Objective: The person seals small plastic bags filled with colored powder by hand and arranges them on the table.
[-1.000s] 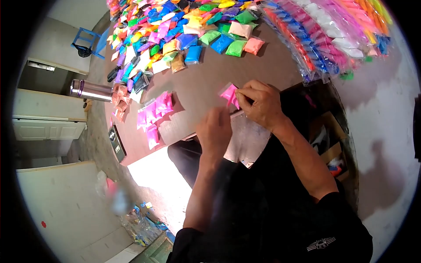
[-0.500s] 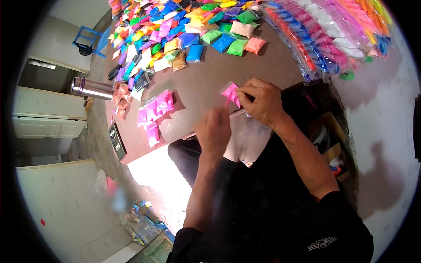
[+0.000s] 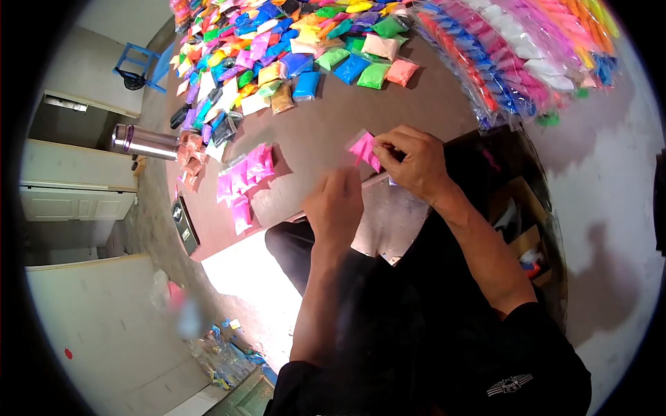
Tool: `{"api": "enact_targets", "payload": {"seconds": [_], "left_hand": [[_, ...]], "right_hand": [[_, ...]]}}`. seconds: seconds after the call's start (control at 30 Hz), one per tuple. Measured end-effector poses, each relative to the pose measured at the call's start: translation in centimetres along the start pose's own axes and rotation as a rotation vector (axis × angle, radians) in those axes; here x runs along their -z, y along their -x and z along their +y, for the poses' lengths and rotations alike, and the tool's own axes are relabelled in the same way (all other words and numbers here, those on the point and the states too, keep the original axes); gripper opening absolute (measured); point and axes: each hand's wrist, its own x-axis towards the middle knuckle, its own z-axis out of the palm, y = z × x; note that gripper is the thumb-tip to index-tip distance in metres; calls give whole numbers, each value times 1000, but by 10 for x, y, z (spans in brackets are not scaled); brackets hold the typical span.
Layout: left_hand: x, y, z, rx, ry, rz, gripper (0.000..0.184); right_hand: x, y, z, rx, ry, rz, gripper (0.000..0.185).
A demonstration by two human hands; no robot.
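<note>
Have one pink packet (image 3: 366,151) pinched at its 3 o'clock edge by thumb and fingertips of the right hand (image 3: 415,163), near the front edge of the counter (image 3: 312,132); cannot tell whether resting on the surface or held just above. See the left hand (image 3: 334,208) curled and blurred, near the packet, toward its 7 o'clock; cannot tell whether gripping anything. Notice a thin pink strip at the packet's lower end, pointing toward the left hand.

Judge this packet to be mid-handling, being in the fingers and apart from the others. Find a small cluster of filled pink packets (image 3: 239,177) at 9 o'clock from the hands, lying free on the counter; might count as dealt with, but cannot tell sealed from unsealed.

See a broad heap of mixed-colour packets (image 3: 305,84) toward 11 o'clock, loose and overlapping, untouched by either hand. See long clear sleeves (image 3: 517,59) toward 1 o'clock, with packets ranked by colour inside, so apparently already grouped. Find brown packets (image 3: 191,156) between 9 and 10 o'clock, just beside a steel bottle (image 3: 149,141). Cannot tell how much of the loose heap remains to handle.
</note>
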Motion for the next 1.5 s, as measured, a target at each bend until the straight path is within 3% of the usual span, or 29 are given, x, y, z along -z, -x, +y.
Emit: {"api": "enact_targets", "payload": {"seconds": [0.23,0.5,0.57,0.8,0.97,1.13,1.33,1.4,1.5], "left_hand": [[2,-24,-11,-60,-131,-127,7],[5,-38,2,-90,-39,-138,12],[4,-39,8,-153,-127,-296,10],[-1,-65,-15,-197,-278,-267,12],[6,-54,2,-173,-71,-203,10],[-3,-52,-8,-138,-135,-287,9],[12,-46,-30,57,-81,-129,13],[19,-34,-31,108,-34,-115,15],[23,-13,-33,203,80,-71,14]], "right_hand": [[1,3,3,36,-10,-2,8],[-1,6,7,108,25,36,11],[0,6,3,112,22,28,12],[1,7,6,120,47,8,12],[1,7,3,113,41,47,14],[0,6,5,127,-2,37,10],[1,8,1,98,27,20,10],[1,9,-2,-22,9,-38,15],[5,9,-14,120,149,-10,23]]}}
